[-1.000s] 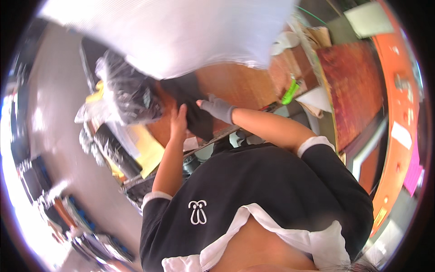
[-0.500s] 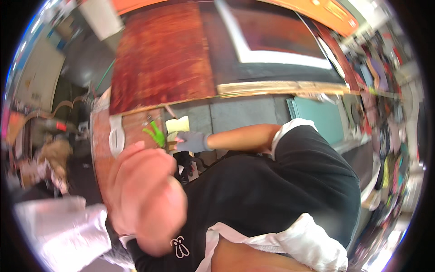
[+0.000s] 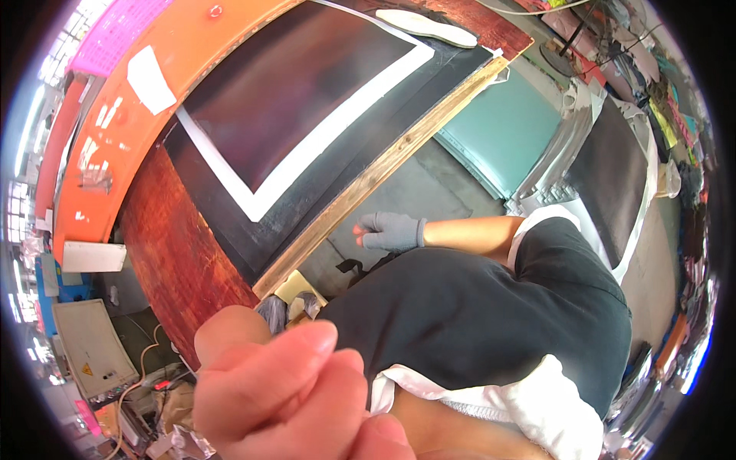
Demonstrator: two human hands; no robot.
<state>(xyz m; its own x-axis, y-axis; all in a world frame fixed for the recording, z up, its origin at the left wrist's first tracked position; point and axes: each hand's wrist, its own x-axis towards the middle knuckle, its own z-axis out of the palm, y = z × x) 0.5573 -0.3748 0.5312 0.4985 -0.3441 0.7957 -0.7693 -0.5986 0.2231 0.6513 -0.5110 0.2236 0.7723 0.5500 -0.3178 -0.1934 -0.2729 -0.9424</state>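
Observation:
My left hand (image 3: 280,391) is bare and close to the camera at the lower left, fingers curled in and thumb pressed along them. The inside of its grip is hidden. My right hand (image 3: 389,232) wears a grey fingerless glove and hangs in front of my black shirt. Its fingers are loosely bent and slightly apart, with no object seen in them. Beyond it runs the wooden edge strip (image 3: 391,165) of a work board. On that board lies a dark glossy sheet (image 3: 295,92) with a white strip (image 3: 337,134) along its edges.
An orange machine beam (image 3: 115,161) arches over the far left, beside a dark red board (image 3: 172,253). A white sole-shaped piece (image 3: 428,27) lies at the far end. Teal sheets (image 3: 506,130) and a stack of dark sheets (image 3: 609,176) stand to the right. Pale yellow pieces (image 3: 293,287) sit under the board.
The view has swung to the right. My right hand has drawn back from the bench with the green tool, which is out of sight now. My left hand has come nearer the camera.

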